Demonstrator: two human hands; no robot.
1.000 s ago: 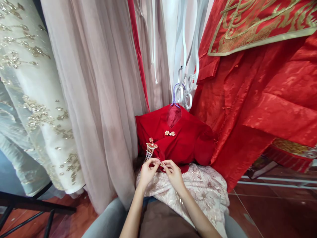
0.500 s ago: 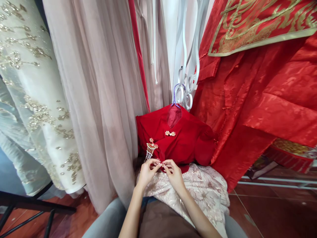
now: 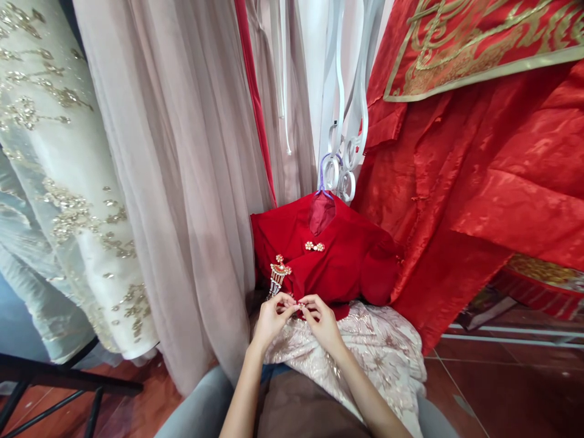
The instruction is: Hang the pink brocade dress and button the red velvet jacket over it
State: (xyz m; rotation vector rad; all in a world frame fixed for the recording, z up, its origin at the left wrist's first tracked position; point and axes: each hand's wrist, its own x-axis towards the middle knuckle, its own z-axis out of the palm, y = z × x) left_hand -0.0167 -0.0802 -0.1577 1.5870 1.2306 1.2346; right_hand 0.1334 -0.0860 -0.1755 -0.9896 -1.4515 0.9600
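One purple hanger (image 3: 322,178) in red garment (image 3: 342,264)

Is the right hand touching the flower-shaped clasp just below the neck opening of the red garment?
Apart. In the head view, a bare stretch of the red garment shows between the right hand and the flower-shaped clasp.

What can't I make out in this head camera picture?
In the head view:
- Small ornament between both hands' fingers: too small, partly covered by them.
- Lower tip of the beaded tassel: apparently behind the left hand.
- Arms of the purple hanger: inside the red top.
- Upper part of the white dress: cut off by the top edge.
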